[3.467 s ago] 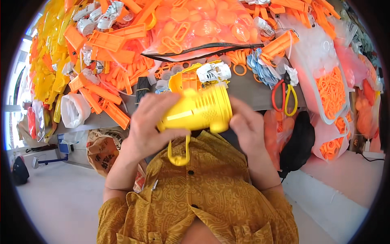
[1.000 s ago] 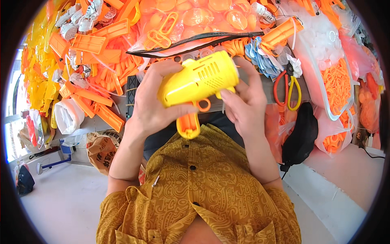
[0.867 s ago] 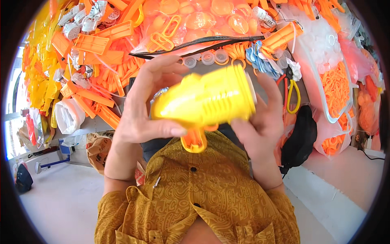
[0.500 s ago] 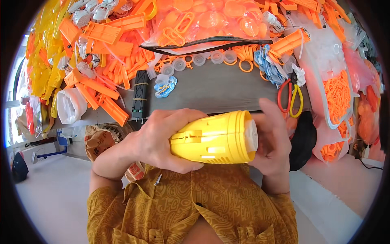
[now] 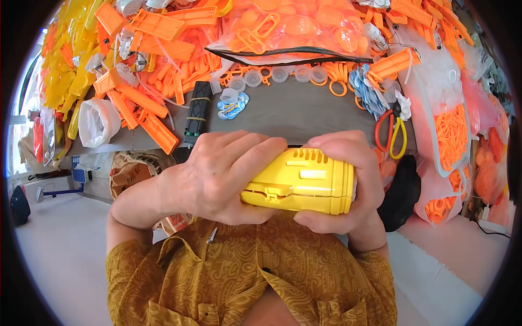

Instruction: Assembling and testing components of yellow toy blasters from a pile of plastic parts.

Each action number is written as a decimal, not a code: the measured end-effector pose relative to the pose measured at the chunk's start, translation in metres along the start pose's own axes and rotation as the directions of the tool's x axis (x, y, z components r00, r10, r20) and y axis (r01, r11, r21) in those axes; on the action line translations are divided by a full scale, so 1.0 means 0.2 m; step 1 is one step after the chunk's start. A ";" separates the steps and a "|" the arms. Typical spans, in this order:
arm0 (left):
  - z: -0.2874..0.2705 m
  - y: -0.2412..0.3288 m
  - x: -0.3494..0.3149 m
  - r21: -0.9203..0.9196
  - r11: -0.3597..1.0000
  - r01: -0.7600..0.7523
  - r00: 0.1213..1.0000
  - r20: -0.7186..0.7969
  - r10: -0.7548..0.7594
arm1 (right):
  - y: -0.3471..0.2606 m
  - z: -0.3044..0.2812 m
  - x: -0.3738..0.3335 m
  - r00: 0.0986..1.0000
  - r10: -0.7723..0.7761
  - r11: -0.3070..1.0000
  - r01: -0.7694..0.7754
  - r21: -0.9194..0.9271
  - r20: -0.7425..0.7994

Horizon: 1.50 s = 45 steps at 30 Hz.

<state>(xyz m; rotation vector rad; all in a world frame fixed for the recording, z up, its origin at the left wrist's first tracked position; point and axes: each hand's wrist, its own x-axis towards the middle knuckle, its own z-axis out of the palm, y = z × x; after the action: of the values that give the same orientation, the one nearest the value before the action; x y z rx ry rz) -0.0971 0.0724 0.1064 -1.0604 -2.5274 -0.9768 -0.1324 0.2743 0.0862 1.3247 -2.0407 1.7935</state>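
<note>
The left hand (image 5: 225, 179) was clamped on the left end of a yellow casing (image 5: 310, 187), its fingers over the top and its thumb low on the near face. The right hand (image 5: 356, 176) was clamped on the wider right end, fingers wrapped over the upper edge and outer end, thumb pressed underneath. The casing lay on its side between them, held in front of the shirt (image 5: 234, 271), just short of the near edge of the tabletop (image 5: 288, 117). A row of slots showed along its top, and a seam with a small catch ran along its near face.

On the grey tabletop, beyond the left hand, lay a black part (image 5: 198, 111) with bands around it, and just right of it a blue label (image 5: 232, 109). Clear caps (image 5: 253, 77) stood in a row farther back, along the dark edge of a bag of orange discs (image 5: 304, 27). Orange rings (image 5: 338, 88) lay to their right, near a pile of blue labels and a pair of scissors (image 5: 404, 138) with red and yellow handles. Orange parts (image 5: 155, 130) were heaped at the left, beside a white bag (image 5: 98, 124). A paper bag (image 5: 128, 176) sat below the tabletop, behind the left forearm.
</note>
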 end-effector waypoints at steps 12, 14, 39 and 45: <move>0.10 -0.09 -0.06 -0.335 0.942 0.001 0.837 -0.515 -0.184 | 0.03 0.07 0.03 0.963 -0.176 0.979 0.148 -0.142 -0.204; 0.15 -0.10 -0.06 -0.370 0.929 -0.003 0.774 -0.589 -0.232 | 0.02 0.09 0.03 0.966 -0.180 0.977 0.154 -0.147 -0.186; -0.06 0.00 0.02 0.109 0.994 0.028 0.981 0.190 -0.048 | -0.04 0.04 -0.05 0.987 0.156 0.983 -0.159 0.087 0.046; -0.03 0.00 0.03 0.196 0.978 -0.067 0.986 0.161 0.035 | -0.12 -0.04 0.02 0.886 0.438 0.845 -0.464 0.266 0.155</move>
<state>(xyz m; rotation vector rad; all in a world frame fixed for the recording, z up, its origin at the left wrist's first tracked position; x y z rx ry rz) -0.1023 0.0716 0.1135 -1.1746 -2.6395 -0.6306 -0.1216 0.2814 0.1093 1.0537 -2.3584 2.3596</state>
